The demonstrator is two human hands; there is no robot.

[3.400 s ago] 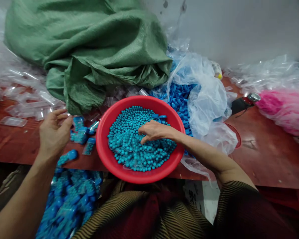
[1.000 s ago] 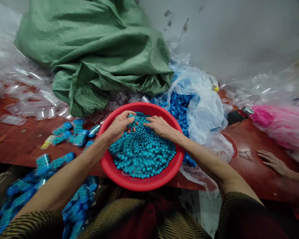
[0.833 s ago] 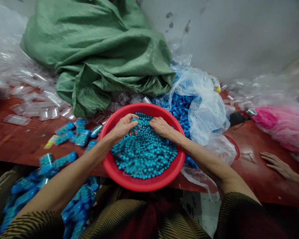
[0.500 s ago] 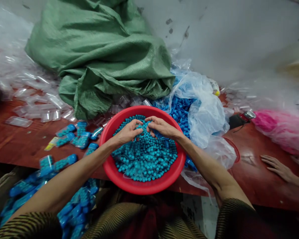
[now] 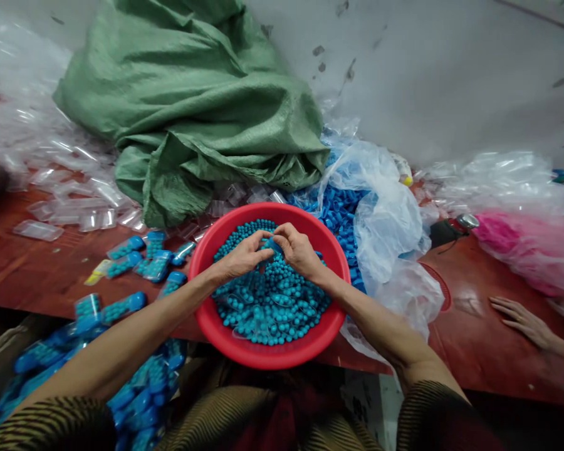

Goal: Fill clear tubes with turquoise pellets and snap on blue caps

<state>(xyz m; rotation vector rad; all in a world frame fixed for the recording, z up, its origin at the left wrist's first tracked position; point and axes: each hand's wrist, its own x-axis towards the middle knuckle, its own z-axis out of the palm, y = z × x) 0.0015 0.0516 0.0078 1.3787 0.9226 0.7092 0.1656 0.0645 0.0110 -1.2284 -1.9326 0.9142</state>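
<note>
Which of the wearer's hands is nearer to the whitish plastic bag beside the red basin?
Right. The right hand is over the red basin, left of the whitish plastic bag and apart from it; the left hand, also over the basin, is farther left.

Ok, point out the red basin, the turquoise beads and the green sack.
Red basin (image 5: 272, 359): head view, on its near rim.
Turquoise beads (image 5: 272, 314): head view, on the near part of the heap.
Green sack (image 5: 211, 103): head view, on its folded middle.
</note>
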